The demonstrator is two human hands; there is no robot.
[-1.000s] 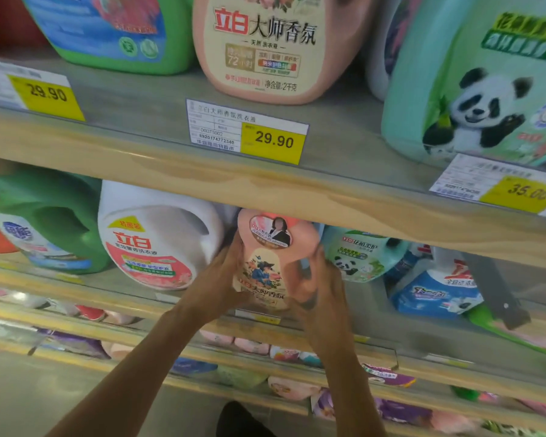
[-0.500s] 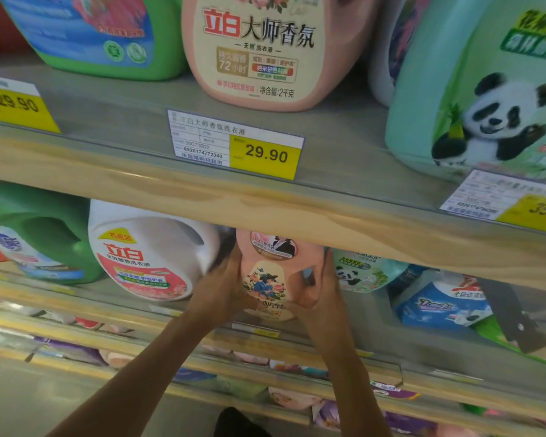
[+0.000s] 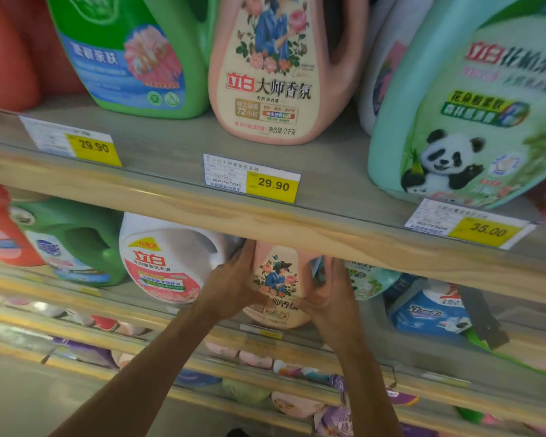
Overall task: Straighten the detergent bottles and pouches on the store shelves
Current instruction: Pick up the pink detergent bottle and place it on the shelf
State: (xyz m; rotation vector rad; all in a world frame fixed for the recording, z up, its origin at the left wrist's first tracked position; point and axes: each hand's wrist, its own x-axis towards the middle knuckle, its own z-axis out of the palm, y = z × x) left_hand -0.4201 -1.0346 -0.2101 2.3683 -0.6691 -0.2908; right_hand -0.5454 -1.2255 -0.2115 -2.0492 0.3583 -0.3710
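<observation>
Smooth matt plastic showing on the pink bottle (image 3: 278,279), pale grained wood lining the shelf edge (image 3: 202,212), price tag (image 3: 252,178) looking papery.

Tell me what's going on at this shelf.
A person is tidying detergent on store shelves. The left hand and right hand grip a pink bottle from either side, with its label facing out. The bottle is on the shelf below the wooden shelf edge, between a white bottle and a panda bottle.
</observation>
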